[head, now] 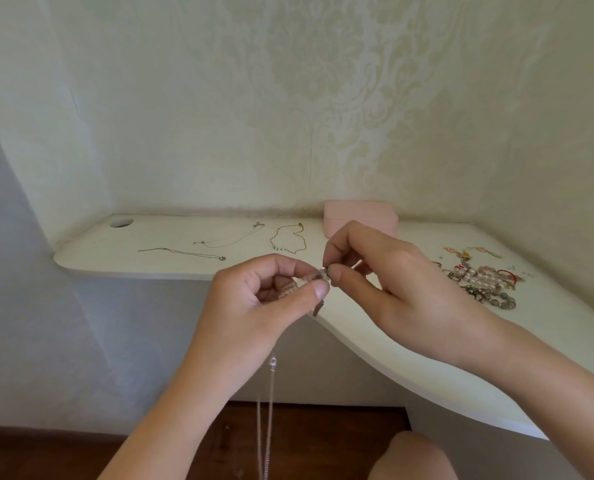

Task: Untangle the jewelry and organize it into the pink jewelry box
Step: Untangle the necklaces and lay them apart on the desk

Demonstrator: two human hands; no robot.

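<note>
knee [413, 455]: bare, lower centre-right of frame, over a wooden floor [46, 452].

fine chain [270, 393]: pale, doubled, hanging slack from the left hand down past the bottom edge, with a small clear charm partway along. judged very light, limp and easy to kink. best taken near the clasp or the knot, never hauled by its free length.

left hand [264, 299]: centre of frame, thumb and curled fingers pinching a beaded strand [297, 285] of small pale beads.

right hand [385, 282]: centre-right, thumb and forefinger nipping the strand's end, probably its clasp, too small to confirm. beads look hard and slippery, so the grip belongs on the metal fitting.

tabletop [427, 341]: white, curved front edge, with a round cable hole [121, 222] at upper left.

laid out apart, centre-left: silver chain [181, 252], second silver chain [229, 239], gold chain [288, 240]. judged already separated.

pink jewelry box [361, 218]: against the wall behind the right hand, lid closed, nothing seen stowed.

tangled heap [479, 278]: right of frame. pearl-like beads, grey beads, red cord and dark links intertwined, with tiny loose pieces beside it.
</note>
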